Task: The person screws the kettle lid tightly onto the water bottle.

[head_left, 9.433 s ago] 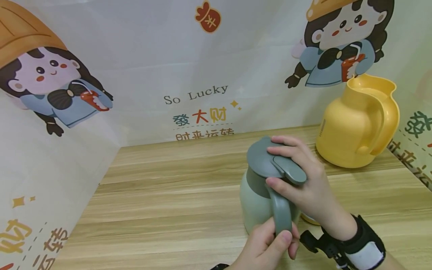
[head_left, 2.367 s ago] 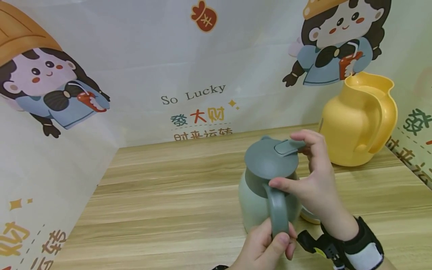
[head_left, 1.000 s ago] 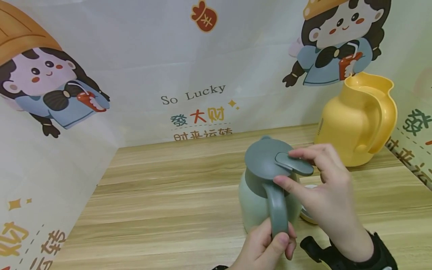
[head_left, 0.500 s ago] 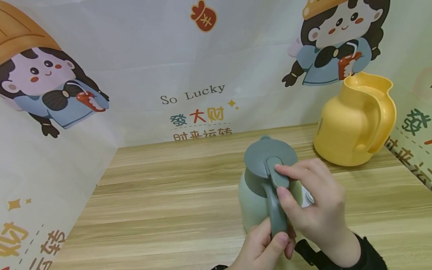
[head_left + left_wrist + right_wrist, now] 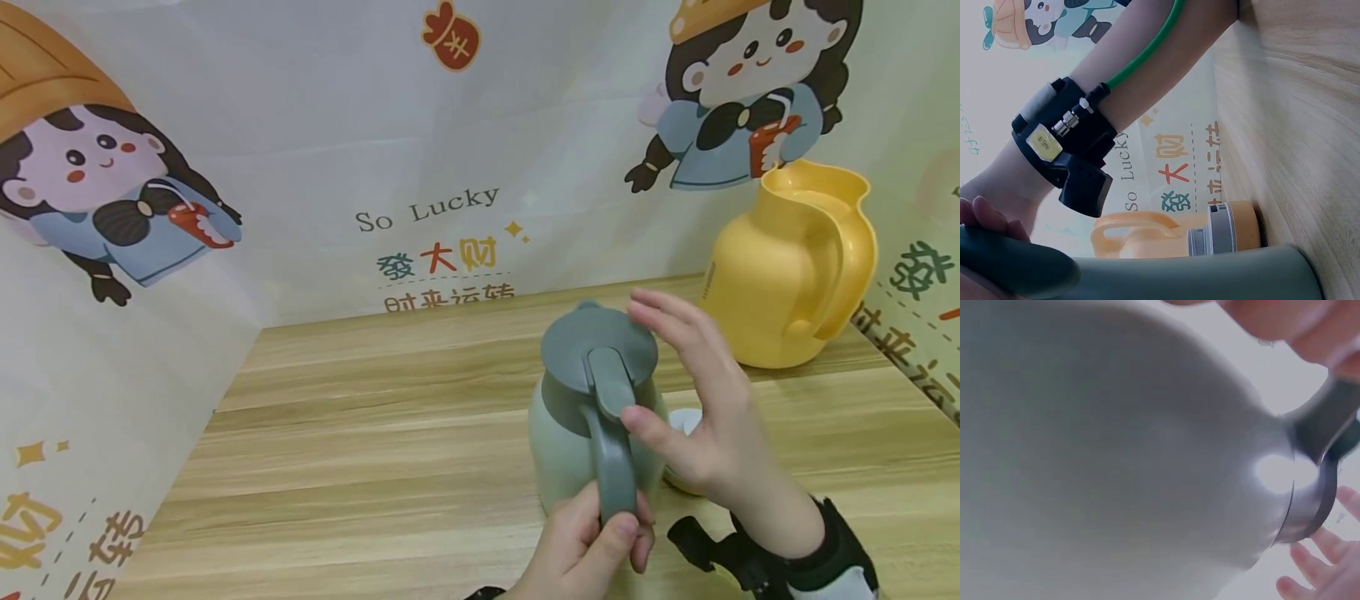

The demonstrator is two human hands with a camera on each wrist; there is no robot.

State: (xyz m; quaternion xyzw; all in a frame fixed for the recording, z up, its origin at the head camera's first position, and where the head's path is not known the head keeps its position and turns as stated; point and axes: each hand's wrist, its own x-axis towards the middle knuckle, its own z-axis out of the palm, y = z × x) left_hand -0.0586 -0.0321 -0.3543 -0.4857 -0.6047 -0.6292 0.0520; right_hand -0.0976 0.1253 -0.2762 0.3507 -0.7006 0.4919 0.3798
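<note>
A pale green jug (image 5: 558, 446) with a grey-green lid (image 5: 566, 354) stands upright on the wooden table. My left hand (image 5: 573, 546) grips the lower part of its handle (image 5: 617, 475), fingers and thumb curled round it. Beside the lid is my right hand (image 5: 720, 417), its fingers extended and spread. The right thumb tip is at the end of the lid's lever (image 5: 611, 383), which lies in line above the handle; whether it touches is unclear. In the right wrist view the jug's body (image 5: 1116, 462) fills most of the frame, and spread fingers (image 5: 1325, 559) show near the lid.
A yellow jug (image 5: 772, 275) without a visible lid stands at the back right. Between the two jugs, partly behind my right hand, sits a grey-and-white threaded piece (image 5: 1221, 228). Printed cloth walls (image 5: 315, 125) enclose the table's back and sides.
The lid's lever has swung from pointing right to lying over the handle. My right fingers have let go of it and spread out beside the lid. The left hand keeps its grip.
</note>
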